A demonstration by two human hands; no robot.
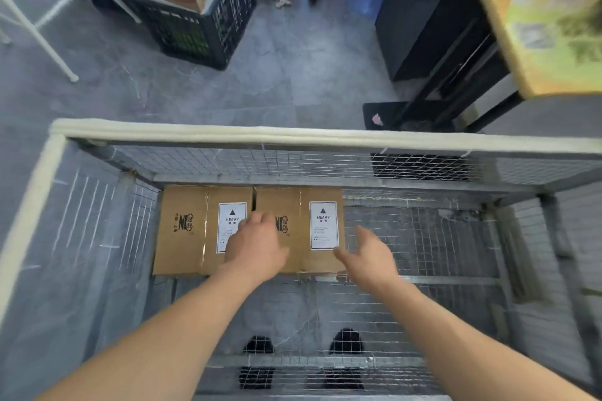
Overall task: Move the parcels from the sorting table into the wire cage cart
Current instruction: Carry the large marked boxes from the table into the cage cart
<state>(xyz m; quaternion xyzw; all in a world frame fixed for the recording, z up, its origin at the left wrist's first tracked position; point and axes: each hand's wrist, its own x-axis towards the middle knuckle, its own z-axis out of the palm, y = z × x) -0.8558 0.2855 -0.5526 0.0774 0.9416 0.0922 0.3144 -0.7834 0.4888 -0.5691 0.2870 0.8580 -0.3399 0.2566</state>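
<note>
Parcels: two brown cartons with white "HEAVY" labels lie flat and side by side, touching, on the mesh floor at the far left of the wire cage cart [325, 137]. From left to right: the left carton [182, 231] sits against the far wall near the left corner; the left hand [255, 246] hangs over the seam between the cartons, fingers curled loosely downward, its grip narrow and apparently empty, though whether the fingertips touch cardboard cannot be told; the right carton [304, 231] lies beneath and just right of that hand; the right hand [369, 252] hovers just beside the carton's near right corner, palm turned inward, grip wide and holding nothing. Both cartons thus appear set down, the right one lying between the two hands. Right of the cartons the cage floor is bare mesh. Probable risks: with heavy cartons, fingers left at the seam or under an edge could be pinched; a nudge from either hand on leaving could skew the row and waste the space beside it; leaning over the padded top rail may strain the reach. A bench edge bearing a yellow-green printed box [550, 10] shows at upper right, blurred.
</note>
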